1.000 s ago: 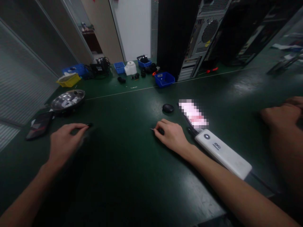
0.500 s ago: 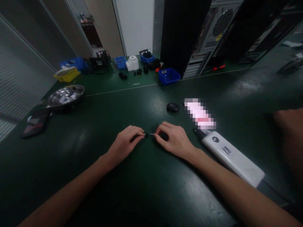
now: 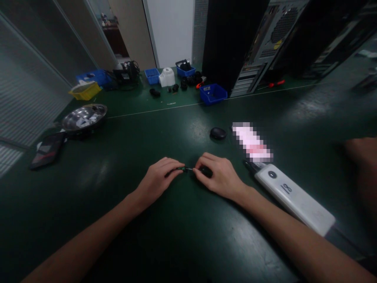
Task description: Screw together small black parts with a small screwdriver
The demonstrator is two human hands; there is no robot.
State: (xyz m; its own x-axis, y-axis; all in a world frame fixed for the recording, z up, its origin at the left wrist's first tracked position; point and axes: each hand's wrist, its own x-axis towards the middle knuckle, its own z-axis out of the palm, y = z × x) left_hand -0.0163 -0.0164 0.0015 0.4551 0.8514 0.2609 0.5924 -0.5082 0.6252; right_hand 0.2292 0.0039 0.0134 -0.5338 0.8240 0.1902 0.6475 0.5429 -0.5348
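Over the middle of the table, my left hand (image 3: pixel 160 175) pinches a small dark part with a green patch, perhaps a circuit board (image 3: pixel 183 169). Most of that part is hidden by the fingers. My right hand (image 3: pixel 219 175) is closed around a small screwdriver (image 3: pixel 207 171) with a dark handle. Its thin metal shaft points left and meets the edge of the green part, as far as I can see. Whether the tip sits in a screw cannot be made out. A black computer mouse (image 3: pixel 218 133) lies beyond my right hand.
To the right lie a white power strip (image 3: pixel 294 198) marked 18 and a blurred-out phone-like object (image 3: pixel 252 142). Another person's hand (image 3: pixel 363 153) is at the right edge. Behind are a blue bin (image 3: pixel 212 94), a steel bowl (image 3: pixel 85 117), a dark tablet (image 3: pixel 48 149) and a computer case (image 3: pixel 256 51).
The view has shifted slightly, so everything sits a little further right. More green shows on the part in my left hand. Both hands keep their grips, close together.
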